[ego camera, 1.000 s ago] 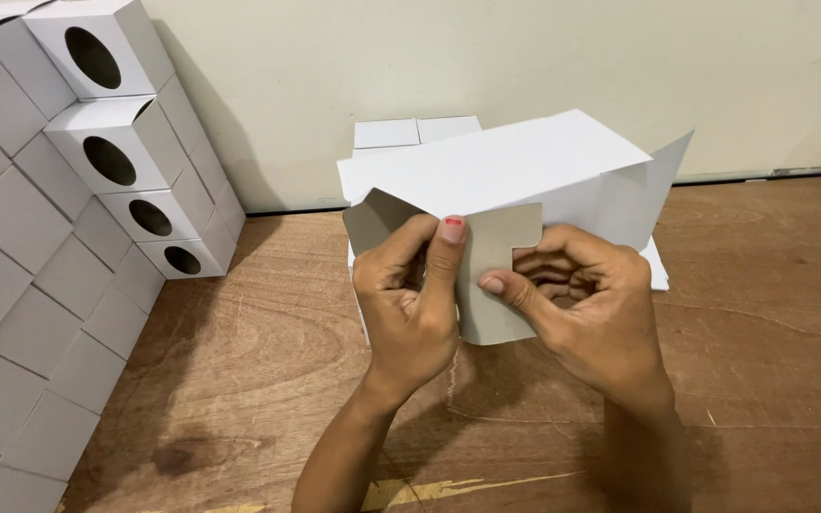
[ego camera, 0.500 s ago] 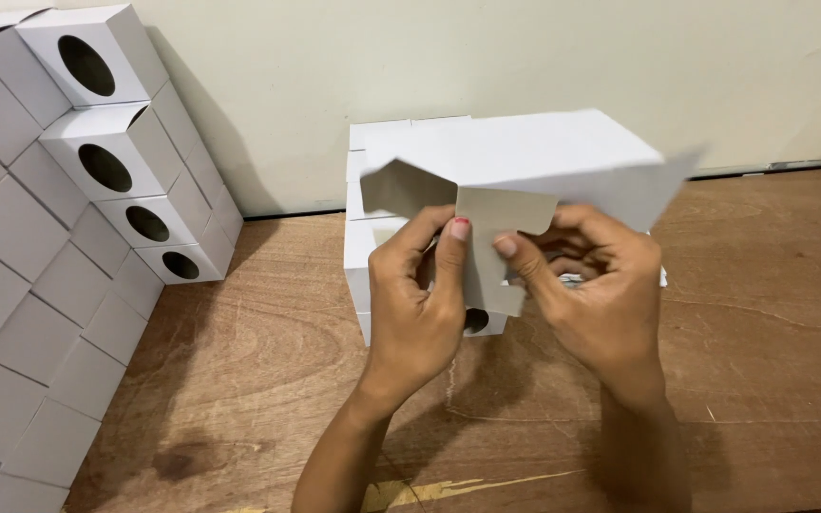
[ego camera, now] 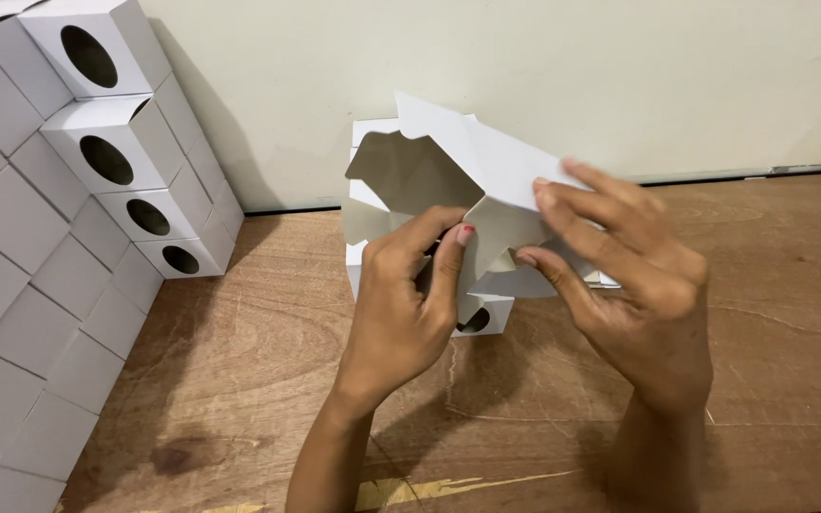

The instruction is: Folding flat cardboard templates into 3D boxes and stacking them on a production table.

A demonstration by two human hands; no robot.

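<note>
Brown wood of the worktop [ego camera: 762, 380] lies nearest, under both forearms. Above it, the left hand [ego camera: 401, 304] and the right hand [ego camera: 629, 285] hold a white cardboard box [ego camera: 467, 176] in the air, not yet fully folded. The left fingers [ego camera: 448, 256] are closed on a flap at its open end, and the right fingers [ego camera: 572, 190] press flat on the top panel and grip the side. Behind the box, a small pile of white boxes [ego camera: 486, 318] stands on the worktop near the wall. Far left, a stack of finished boxes [ego camera: 106, 161] with oval holes leans against the wall.
</note>
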